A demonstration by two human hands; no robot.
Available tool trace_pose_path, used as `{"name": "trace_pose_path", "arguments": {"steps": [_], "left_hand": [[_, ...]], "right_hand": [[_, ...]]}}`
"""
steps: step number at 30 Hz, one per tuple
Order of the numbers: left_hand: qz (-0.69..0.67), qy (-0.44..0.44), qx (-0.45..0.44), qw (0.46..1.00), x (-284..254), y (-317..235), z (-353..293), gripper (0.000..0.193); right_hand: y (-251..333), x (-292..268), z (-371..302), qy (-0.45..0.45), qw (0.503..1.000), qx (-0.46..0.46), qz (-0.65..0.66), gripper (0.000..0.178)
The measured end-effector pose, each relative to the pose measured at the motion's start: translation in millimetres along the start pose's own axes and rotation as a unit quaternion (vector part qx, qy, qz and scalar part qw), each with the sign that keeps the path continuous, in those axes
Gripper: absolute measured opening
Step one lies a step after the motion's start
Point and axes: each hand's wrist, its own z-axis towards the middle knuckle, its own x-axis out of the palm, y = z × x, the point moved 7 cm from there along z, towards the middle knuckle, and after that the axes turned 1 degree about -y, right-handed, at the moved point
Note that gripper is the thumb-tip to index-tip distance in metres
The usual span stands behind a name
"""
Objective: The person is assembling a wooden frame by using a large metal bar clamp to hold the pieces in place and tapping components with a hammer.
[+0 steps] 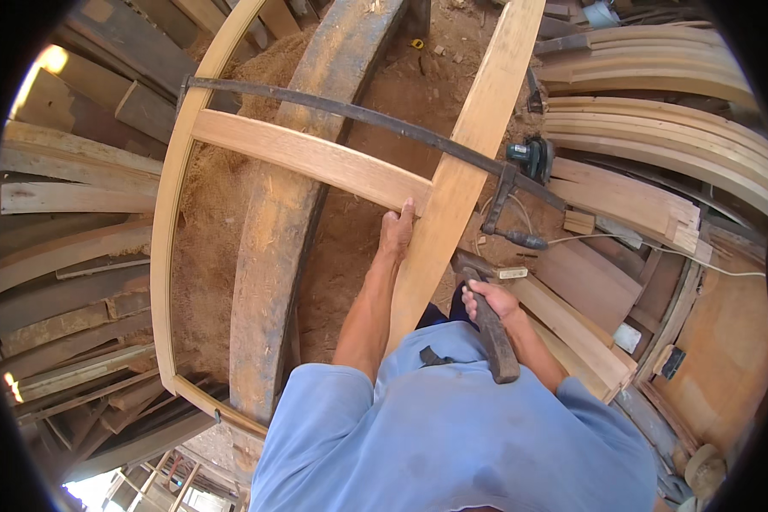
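Note:
A pale wooden frame lies before me, with a crosspiece [307, 158] running between its left rail [164, 230] and a wide right-hand board [465, 162]. My left hand [397, 232] grips the crosspiece close to where it meets that board, thumb on top; its other fingers are mostly hidden. A long dark metal bar clamp [341, 108] spans the frame just beyond the crosspiece, its screw handle [525, 240] sticking out at the right. In my right hand [492, 302] is a hammer [493, 341] with a thick dark wooden handle, held near my waist and apart from the frame.
Under the frame stands a heavy worn timber beam [260, 256], over sawdust-covered ground [341, 256]. Stacked curved boards [657, 128] fill the right side, near a green power tool [531, 158] with a pale cord [700, 260]. More planks [77, 200] crowd the left. A yellow tape measure [416, 43] lies beyond.

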Motion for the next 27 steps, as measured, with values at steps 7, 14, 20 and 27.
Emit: {"name": "trace_pose_path", "arguments": {"steps": [7,14,20,27], "left_hand": [[0.003,-0.014,0.053,0.998,-7,3,8,0.057],[0.185,-0.077,0.007,0.98,-3,-29,-13,0.062],[0.159,-0.04,0.03,0.986,-1,-35,-28,0.062],[0.159,-0.088,0.0,0.983,11,-43,-38,0.061]], "right_hand": [[0,-36,19,-0.125,0.987,-0.059,0.081,0.022],[19,19,-20,0.033,0.999,0.02,-0.033,0.019],[73,48,-84,0.059,0.963,0.025,-0.263,0.02],[167,97,-80,0.039,0.765,-0.128,-0.63,0.03]]}}
